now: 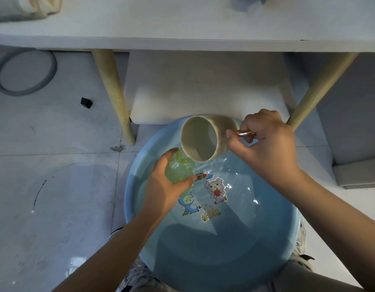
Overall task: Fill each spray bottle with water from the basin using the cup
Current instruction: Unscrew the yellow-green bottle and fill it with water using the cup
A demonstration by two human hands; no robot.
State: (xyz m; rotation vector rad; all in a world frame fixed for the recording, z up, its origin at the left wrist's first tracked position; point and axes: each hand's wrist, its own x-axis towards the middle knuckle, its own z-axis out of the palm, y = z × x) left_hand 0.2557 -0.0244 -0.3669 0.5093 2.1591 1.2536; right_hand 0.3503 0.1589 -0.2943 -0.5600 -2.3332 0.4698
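Note:
A round blue basin (140,245) holds water, with cartoon stickers on its bottom. Over its far left part my left hand (164,186) grips a translucent green bottle (180,168), which is uncapped and tilted with its neck pointing up and left. My right hand (266,144) holds a beige cup (203,138) by its shiny copper handle. The cup is tipped over to the left, its open mouth facing me and its lower rim right at the bottle's neck. I see no water inside the cup.
A white table (182,39) with two slanted wooden legs (117,98) stands just beyond the basin. A white box sits under it. A grey hose ring (24,70) and a small black block (86,102) lie on the tiled floor at the left.

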